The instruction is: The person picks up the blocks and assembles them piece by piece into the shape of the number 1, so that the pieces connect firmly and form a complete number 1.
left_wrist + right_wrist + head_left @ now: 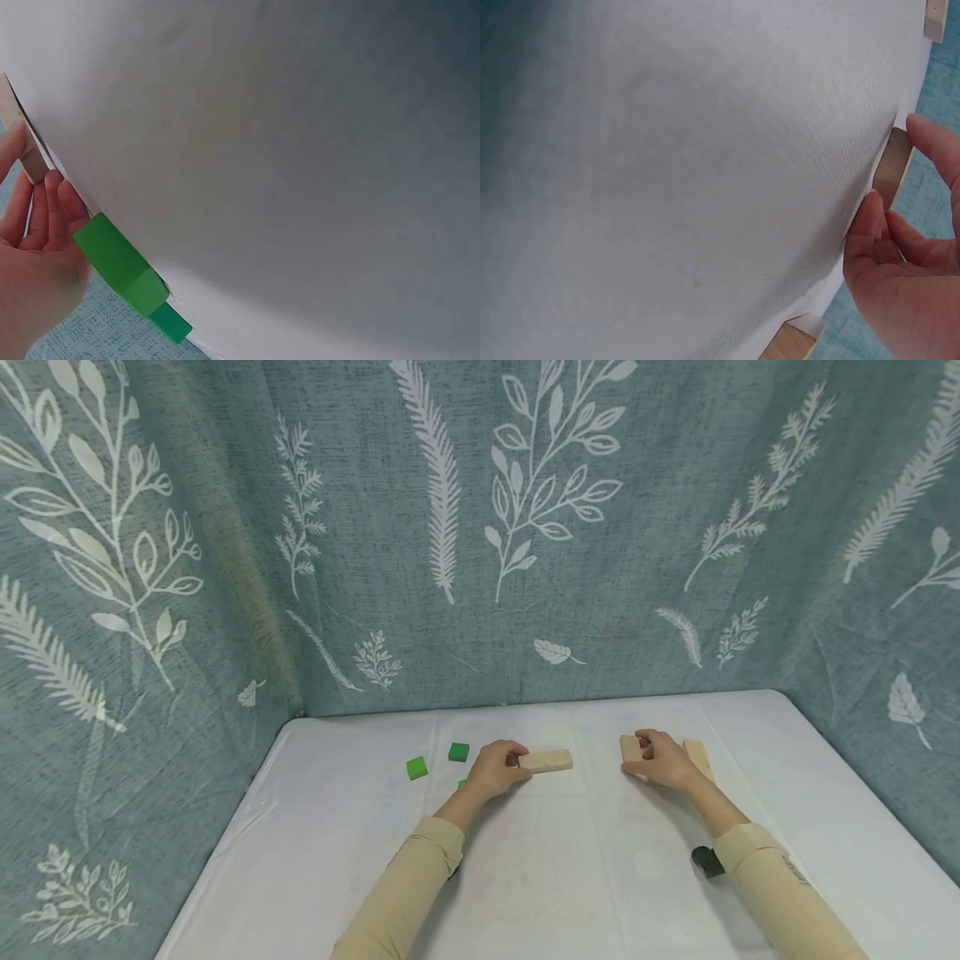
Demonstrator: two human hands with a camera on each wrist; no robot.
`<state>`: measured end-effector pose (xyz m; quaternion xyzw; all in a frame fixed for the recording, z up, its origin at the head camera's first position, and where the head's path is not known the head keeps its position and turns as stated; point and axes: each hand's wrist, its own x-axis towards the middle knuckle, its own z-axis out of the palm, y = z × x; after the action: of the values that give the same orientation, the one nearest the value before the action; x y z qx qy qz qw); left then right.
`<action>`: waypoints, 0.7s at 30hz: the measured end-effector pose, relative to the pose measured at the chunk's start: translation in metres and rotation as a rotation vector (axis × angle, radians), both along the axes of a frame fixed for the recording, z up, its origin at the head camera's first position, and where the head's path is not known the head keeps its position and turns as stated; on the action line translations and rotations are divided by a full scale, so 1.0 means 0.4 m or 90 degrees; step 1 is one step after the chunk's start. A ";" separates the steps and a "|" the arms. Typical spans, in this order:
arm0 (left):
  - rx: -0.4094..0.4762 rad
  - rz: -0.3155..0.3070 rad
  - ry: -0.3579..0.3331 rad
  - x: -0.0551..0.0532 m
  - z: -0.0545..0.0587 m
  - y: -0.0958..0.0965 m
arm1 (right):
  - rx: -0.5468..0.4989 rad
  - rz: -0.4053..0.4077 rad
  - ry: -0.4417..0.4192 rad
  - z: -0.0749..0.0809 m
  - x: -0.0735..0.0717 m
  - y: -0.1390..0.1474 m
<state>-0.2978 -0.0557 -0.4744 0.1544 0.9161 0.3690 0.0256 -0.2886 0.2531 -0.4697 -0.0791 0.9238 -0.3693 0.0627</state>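
My left hand (495, 768) pinches the left end of a long pale wooden block (547, 761) lying on the table; the left wrist view shows thumb and fingers on opposite sides of that block (31, 161). Further right, my right hand (662, 762) holds a second wooden block (630, 748) between thumb and fingers, its side turned to the right wrist camera (892, 169). A third wooden block (697, 755) lies just right of the right hand, partly covered by it.
Left of my left hand lie a light green block (417, 767) and a darker green block (458, 752); another green piece (461, 783) is mostly hidden by the wrist. A black object (707, 862) sits beside my right sleeve. A patterned curtain (480, 568) encloses the white table (540, 868).
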 end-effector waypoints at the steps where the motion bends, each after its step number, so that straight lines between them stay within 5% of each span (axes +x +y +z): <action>1: 0.001 0.000 0.001 0.001 0.001 -0.001 | 0.000 0.000 -0.001 0.001 0.000 0.000; 21: 0.042 -0.005 -0.019 0.036 0.025 -0.026 | 0.003 0.003 0.001 0.007 0.005 -0.002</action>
<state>-0.2834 -0.0660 -0.4644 0.1531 0.9023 0.4014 0.0359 -0.2866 0.2523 -0.4668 -0.0815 0.9244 -0.3672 0.0630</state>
